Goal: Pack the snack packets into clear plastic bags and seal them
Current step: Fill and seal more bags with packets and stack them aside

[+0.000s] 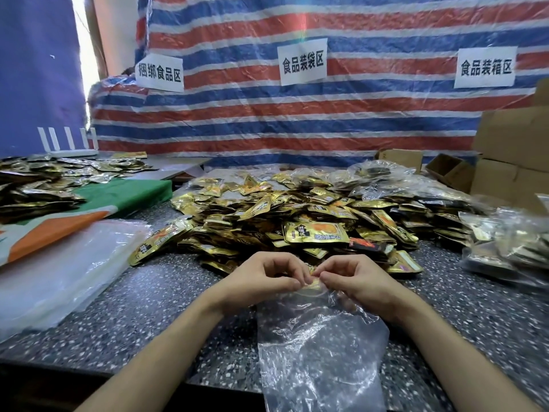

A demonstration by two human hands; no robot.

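Observation:
A big heap of gold snack packets (pixel 300 215) covers the middle of the speckled table (pixel 154 316). In front of it lies a crumpled clear plastic bag (pixel 320 346), reaching toward the table's near edge. My left hand (pixel 261 278) and my right hand (pixel 359 281) meet at the bag's upper rim, fingers curled, both pinching the rim. A gold packet (pixel 313 285) shows between my fingertips at the bag's mouth; whether it is inside the bag is unclear.
A stack of flat clear bags (pixel 56 272) lies at the left. More gold packets (pixel 38 185) sit on a green and orange board at far left. Filled clear bags (pixel 505 242) pile up at right, with cardboard boxes (pixel 511 162) behind. A striped tarp hangs at the back.

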